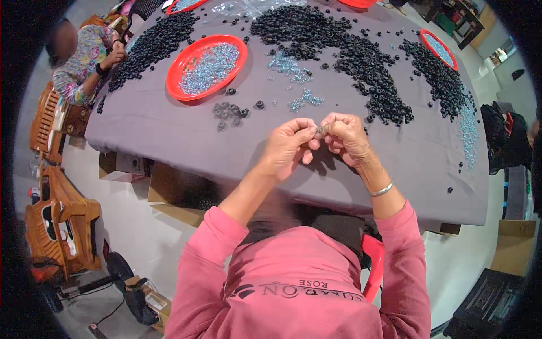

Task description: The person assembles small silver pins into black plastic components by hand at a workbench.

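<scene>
Above the near edge of the table, my left hand (pixel 289 146) and my right hand (pixel 346 138) meet fingertip to fingertip. Both are closed in a pinch around a small greyish piece (pixel 319 130), too small and covered to name. Left of my hands lies a loose group of grey translucent round pieces (pixel 228 112), with a few black ones beside it. Just beyond my fingers are small heaps of tiny clear-bluish pieces (pixel 305 100). A big heap of black ring-like round parts (pixel 379 85) spreads to the right and far side.
A red plate (pixel 175 90) of bluish pieces stands at left on the grey tablecloth (pixel 186 133). Another black heap (pixel 149 51) lies by a person (pixel 90 59) working at the left. A second red plate (pixel 439 51) is at the far right. Cardboard boxes (pixel 175 192) sit under the table.
</scene>
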Available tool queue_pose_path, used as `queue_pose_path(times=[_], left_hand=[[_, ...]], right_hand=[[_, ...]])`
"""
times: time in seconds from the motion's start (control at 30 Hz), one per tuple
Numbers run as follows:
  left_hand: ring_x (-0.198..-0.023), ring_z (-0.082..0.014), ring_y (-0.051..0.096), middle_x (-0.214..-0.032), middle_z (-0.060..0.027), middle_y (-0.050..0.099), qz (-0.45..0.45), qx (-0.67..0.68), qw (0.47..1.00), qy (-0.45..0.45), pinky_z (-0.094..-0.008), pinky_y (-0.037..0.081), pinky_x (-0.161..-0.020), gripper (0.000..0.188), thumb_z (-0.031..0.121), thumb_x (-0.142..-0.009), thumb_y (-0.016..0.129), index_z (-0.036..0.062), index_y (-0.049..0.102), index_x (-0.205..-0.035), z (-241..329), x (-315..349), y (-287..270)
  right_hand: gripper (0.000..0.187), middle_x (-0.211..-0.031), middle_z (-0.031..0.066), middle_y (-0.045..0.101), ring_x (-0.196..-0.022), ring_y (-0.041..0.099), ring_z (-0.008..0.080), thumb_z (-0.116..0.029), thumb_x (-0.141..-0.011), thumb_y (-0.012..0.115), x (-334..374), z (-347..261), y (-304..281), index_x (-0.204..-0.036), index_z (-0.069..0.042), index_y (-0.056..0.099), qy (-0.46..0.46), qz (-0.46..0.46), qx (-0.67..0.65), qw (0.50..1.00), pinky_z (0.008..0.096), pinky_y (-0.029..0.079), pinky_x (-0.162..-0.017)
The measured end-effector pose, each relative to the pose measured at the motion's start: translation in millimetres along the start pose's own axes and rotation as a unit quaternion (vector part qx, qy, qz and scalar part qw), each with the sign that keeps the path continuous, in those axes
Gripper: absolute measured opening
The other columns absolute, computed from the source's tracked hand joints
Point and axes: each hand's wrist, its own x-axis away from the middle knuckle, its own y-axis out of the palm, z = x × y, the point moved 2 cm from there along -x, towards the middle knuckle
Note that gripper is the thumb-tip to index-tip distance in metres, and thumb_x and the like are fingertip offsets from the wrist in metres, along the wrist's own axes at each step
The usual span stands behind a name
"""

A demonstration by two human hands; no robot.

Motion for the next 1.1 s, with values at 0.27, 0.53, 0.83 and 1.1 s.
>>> queue_pose_path(times=[0.27, 0.53, 0.83, 1.1], left_hand=[[-0.059, -0.0031, 0.054, -0.075, 0.0016, 0.055, -0.005, 0.031, 0.998, -0.05, -0.0162, 0.046, -0.042, 0.012, 0.015, -0.089, 0.057, 0.0051, 0.055, -0.095, 1.6, 0.5, -2.6], [-0.06, -0.0002, 0.051, -0.073, 0.0055, 0.053, -0.01, 0.013, 0.992, -0.126, -0.0138, 0.045, -0.048, 0.009, 0.017, -0.089, 0.058, 0.0084, 0.055, -0.091, 4.3, 1.1, -6.2], [-0.06, 0.0005, 0.051, -0.071, 0.0071, 0.05, 0.022, 0.04, 0.986, -0.157, -0.0141, 0.047, -0.048, 0.007, 0.016, -0.089, 0.057, 0.0097, 0.054, -0.091, 4.9, 2.7, -2.2], [-0.061, -0.0012, 0.054, -0.074, 0.0046, 0.055, -0.004, 0.029, 0.991, -0.133, -0.0149, 0.049, -0.047, 0.01, 0.015, -0.089, 0.058, 0.007, 0.054, -0.094, 3.0, 0.5, -7.3]], right_hand=[[0.006, -0.062, -0.0004, 0.055, -0.045, 0.04, 0.0007, -0.009, -0.08, 0.059, 0.0, 1.5, 0.7, -0.076, -0.005, 0.058, -0.023, -0.016, 0.043, 0.999, 0.0158, 0.029, -0.039], [0.009, -0.063, -0.0044, 0.051, -0.055, 0.042, 0.0017, -0.008, -0.079, 0.059, 0.7, -4.7, 2.7, -0.071, -0.005, 0.057, -0.128, -0.048, 0.179, 0.974, 0.0166, 0.031, -0.047], [0.006, -0.064, -0.0059, 0.049, -0.057, 0.04, 0.0021, -0.002, -0.074, 0.056, 2.3, -5.8, 1.9, -0.068, -0.001, 0.056, -0.19, -0.06, 0.241, 0.95, 0.0198, 0.032, -0.049], [0.005, -0.064, -0.0034, 0.052, -0.056, 0.043, 0.0039, -0.003, -0.074, 0.056, 3.9, -7.3, 1.6, -0.069, -0.003, 0.057, -0.232, -0.044, 0.345, 0.909, 0.0188, 0.035, -0.05]])
